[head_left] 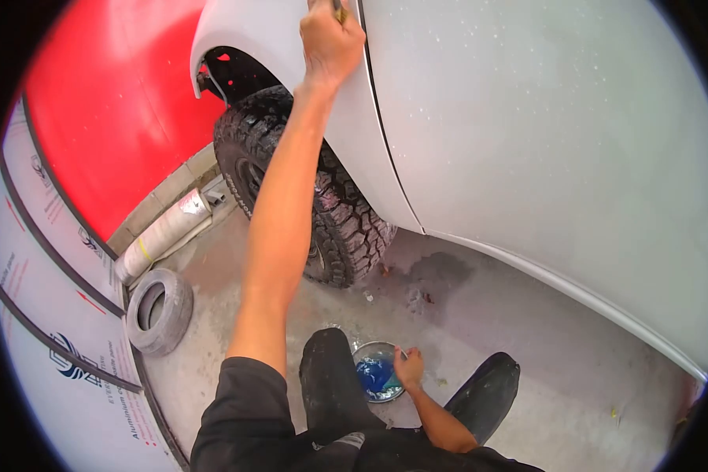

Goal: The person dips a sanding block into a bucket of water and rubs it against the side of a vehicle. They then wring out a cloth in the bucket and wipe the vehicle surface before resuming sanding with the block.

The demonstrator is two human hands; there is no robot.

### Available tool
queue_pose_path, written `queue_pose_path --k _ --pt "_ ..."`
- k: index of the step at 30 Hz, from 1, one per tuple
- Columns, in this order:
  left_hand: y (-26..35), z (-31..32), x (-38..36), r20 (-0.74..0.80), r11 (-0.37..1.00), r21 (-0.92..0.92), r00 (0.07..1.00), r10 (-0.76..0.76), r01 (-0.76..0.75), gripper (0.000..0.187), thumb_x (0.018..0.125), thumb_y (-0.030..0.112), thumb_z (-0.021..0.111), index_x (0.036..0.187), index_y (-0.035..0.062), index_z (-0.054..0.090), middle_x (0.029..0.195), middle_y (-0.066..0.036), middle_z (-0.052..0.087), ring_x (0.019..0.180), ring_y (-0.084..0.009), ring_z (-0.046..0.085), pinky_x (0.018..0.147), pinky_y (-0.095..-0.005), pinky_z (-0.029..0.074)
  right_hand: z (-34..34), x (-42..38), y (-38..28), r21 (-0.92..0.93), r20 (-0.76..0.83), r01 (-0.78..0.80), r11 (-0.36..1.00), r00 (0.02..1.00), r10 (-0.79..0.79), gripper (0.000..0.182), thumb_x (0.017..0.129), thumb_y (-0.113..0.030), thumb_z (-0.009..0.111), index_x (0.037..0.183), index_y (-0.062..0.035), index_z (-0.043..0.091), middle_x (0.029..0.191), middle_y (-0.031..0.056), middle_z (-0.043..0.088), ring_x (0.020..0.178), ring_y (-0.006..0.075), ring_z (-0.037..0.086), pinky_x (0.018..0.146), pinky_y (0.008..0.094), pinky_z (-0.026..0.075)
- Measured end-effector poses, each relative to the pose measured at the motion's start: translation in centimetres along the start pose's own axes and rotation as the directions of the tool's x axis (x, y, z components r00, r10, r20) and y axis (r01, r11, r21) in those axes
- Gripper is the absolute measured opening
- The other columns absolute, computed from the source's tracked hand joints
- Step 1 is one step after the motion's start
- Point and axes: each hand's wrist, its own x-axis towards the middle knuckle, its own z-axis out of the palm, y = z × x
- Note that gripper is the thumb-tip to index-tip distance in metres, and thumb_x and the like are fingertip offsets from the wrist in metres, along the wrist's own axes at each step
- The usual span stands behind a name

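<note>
My left hand (332, 39) is stretched up to the pale grey car panel, closed around a small dark and yellowish object (339, 11) that is mostly hidden and cut by the top edge. Low between my boots, my right hand (408, 368) grips the right rim of a round container (382, 399) holding blue liquid with some foam. The car door (527, 134) carries scattered pale specks or drops, and a dark seam separates it from the front panel.
A large black tyre (346, 228) sits in the wheel arch beneath my left arm. On the left are a loose grey tyre (160, 312), a wrapped roll (161, 236), printed panels (47, 315) and a red surface (126, 118). Dark wet patches mark the concrete floor (480, 315).
</note>
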Motion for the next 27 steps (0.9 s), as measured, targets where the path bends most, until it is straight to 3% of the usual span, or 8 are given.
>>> queue_pose_path --k 1,4,6,10,11,13,14,27 --pt "0.8 -0.6 -0.5 0.041 0.994 0.0 0.994 -0.105 0.105 0.043 0.105 0.009 0.048 0.146 -0.0009 0.055 0.149 -0.028 0.055 0.141 -0.0475 0.049 0.118 -0.048 0.042 0.0 -0.4 0.2 -0.007 0.001 -0.006 1.0 1.0 0.006 0.055 0.096 -0.052 0.069 0.103 0.0024 0.063 0.102 0.0253 0.069 0.097 0.0446 0.067 0.086 0.0513 0.052" --pt "-0.7 0.2 -8.6 -0.076 0.941 0.09 0.94 0.334 -0.327 0.051 0.106 0.01 0.044 0.156 0.0011 0.047 0.16 -0.023 0.048 0.153 -0.0402 0.037 0.127 -0.0498 0.029 0.0 -0.3 -0.1 -0.009 0.012 -0.009 1.0 1.0 0.009 0.055 0.095 -0.051 0.069 0.103 0.0026 0.063 0.101 0.025 0.068 0.097 0.0445 0.067 0.085 0.0516 0.052" --pt "-1.0 0.6 -15.0 0.008 0.949 0.135 0.958 0.287 -0.286 0.052 0.106 0.009 0.041 0.158 0.0007 0.045 0.163 -0.021 0.044 0.157 -0.0373 0.031 0.129 -0.0509 0.023 -0.1 -0.6 -0.5 -0.006 0.049 -0.026 1.0 0.998 0.026 0.055 0.095 -0.052 0.069 0.102 0.0024 0.063 0.102 0.025 0.068 0.097 0.0445 0.067 0.086 0.0515 0.052" --pt "-2.7 -1.1 -2.0 -0.084 0.972 0.085 0.97 0.227 -0.221 0.052 0.107 0.012 0.045 0.157 -0.0002 0.046 0.163 -0.022 0.044 0.153 -0.0392 0.038 0.127 -0.0469 0.028 -0.4 -0.2 -0.4 0.007 0.024 -0.043 0.999 0.999 0.042 0.054 0.096 -0.051 0.069 0.1 0.0022 0.062 0.102 0.026 0.067 0.097 0.0448 0.067 0.086 0.0515 0.052" --pt "-1.8 -1.1 -0.3 -0.128 0.962 0.158 0.962 0.243 -0.222 0.037 0.109 0.016 0.045 0.138 -0.0053 0.055 0.141 -0.025 0.057 0.128 -0.0403 0.054 0.106 -0.0466 0.041 -0.3 -0.1 -0.3 0.005 0.017 -0.034 0.999 0.999 0.034 0.053 0.096 -0.05 0.07 0.101 0.0028 0.062 0.103 0.0269 0.067 0.097 0.0453 0.066 0.086 0.0514 0.052" --pt "-1.9 -1.0 -1.6 -0.117 0.943 0.211 0.951 0.285 -0.257 0.036 0.109 0.016 0.048 0.138 -0.005 0.055 0.139 -0.026 0.06 0.128 -0.0391 0.054 0.106 -0.0454 0.042 -0.2 -0.2 -0.1 0.014 0.048 -0.055 0.998 0.997 0.054 0.054 0.095 -0.049 0.07 0.103 0.0035 0.063 0.103 0.0272 0.067 0.098 0.0455 0.066 0.087 0.0513 0.052" --pt "-2.4 -0.6 -4.1 -0.077 0.935 0.188 0.944 0.32 -0.302 0.052 0.106 0.013 0.05 0.157 0.0005 0.046 0.159 -0.023 0.049 0.153 -0.0368 0.039 0.126 -0.0445 0.03 -0.2 -0.1 -0.1 0.021 0.061 -0.06 0.998 0.996 0.059 0.054 0.095 -0.049 0.07 0.103 0.0039 0.063 0.104 0.0273 0.067 0.099 0.0456 0.066 0.087 0.0512 0.052" --pt "-0.4 0.1 -5.3 -0.129 0.949 0.102 0.942 0.311 -0.299 0.045 0.107 0.01 0.046 0.149 -0.0057 0.053 0.152 -0.029 0.053 0.149 -0.0422 0.043 0.123 -0.0461 0.036 -1.0 -0.2 -0.8 0.014 0.074 -0.058 0.998 0.996 0.057 0.054 0.095 -0.049 0.07 0.104 0.0037 0.063 0.105 0.0266 0.067 0.1 0.0448 0.065 0.088 0.0519 0.051"
